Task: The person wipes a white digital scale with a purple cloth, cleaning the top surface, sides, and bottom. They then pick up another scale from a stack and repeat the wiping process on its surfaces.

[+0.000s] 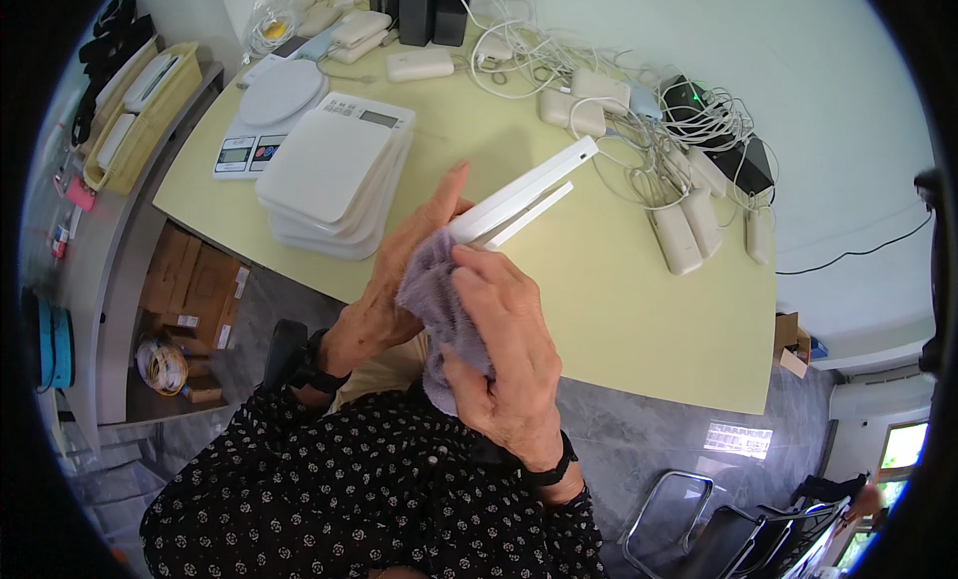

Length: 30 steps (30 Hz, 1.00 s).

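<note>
Above the near edge of the table, my left hand (387,270) grips a white kitchen scale (524,192) by its near end, thumb pointing up. The scale is tilted on edge, so its thin side and the gap between body and plate show. My right hand (509,349) is closed on a purple-grey cloth (435,289) and presses it against the scale's near end. Part of the cloth hangs down toward my lap. To the left lies a stack of white kitchen scales (329,170), and behind it a scale with a round plate (282,92).
White power banks (679,235) and tangled white cables (519,45) spread over the back and right of the pale yellow table (639,329). A black power strip (743,160) lies among them. A yellow basket (130,145) stands on the left shelf. Chairs (699,524) are at lower right.
</note>
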{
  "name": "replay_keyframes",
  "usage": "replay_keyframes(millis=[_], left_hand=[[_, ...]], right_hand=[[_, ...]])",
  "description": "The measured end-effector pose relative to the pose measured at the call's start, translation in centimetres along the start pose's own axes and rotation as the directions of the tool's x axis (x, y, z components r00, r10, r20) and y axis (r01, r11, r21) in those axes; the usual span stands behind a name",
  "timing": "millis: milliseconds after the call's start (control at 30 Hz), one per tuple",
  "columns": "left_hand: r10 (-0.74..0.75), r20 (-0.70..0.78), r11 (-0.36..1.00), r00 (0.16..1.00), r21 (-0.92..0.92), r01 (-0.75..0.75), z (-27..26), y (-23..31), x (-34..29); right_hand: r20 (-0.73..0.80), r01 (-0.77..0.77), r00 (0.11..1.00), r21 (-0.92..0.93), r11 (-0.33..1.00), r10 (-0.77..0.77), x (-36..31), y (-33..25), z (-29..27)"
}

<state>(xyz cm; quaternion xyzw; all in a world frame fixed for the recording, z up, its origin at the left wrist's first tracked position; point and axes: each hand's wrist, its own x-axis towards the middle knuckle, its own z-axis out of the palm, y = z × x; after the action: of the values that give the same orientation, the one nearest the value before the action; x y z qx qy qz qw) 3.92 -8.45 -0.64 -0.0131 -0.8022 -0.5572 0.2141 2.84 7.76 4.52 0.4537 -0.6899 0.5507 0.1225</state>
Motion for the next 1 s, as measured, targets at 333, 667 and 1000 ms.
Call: replay_keyframes(millis=[333, 667, 1000], left_hand=[[0.457, 0.036, 0.828, 0.889, 0.347, -0.44, -0.8, -1.8, -0.1], [0.199, 0.023, 0.952, 0.98, 0.234, -0.199, -1.4, 0.3, 0.6], [0.017, -0.093, 0.985, 0.996, -0.167, -0.032, -0.6, -0.2, 1.7]], right_hand=[[0.047, 0.17, 0.984, -0.54, 0.824, -0.171, 3.0, 1.4, 2.0], [-0.126, -0.04, 0.99, -0.672, 0.74, -0.061, 5.6, 7.8, -4.8], [-0.171, -0.409, 0.865, 0.301, 0.861, 0.471, 5.5, 12.8, -7.4]])
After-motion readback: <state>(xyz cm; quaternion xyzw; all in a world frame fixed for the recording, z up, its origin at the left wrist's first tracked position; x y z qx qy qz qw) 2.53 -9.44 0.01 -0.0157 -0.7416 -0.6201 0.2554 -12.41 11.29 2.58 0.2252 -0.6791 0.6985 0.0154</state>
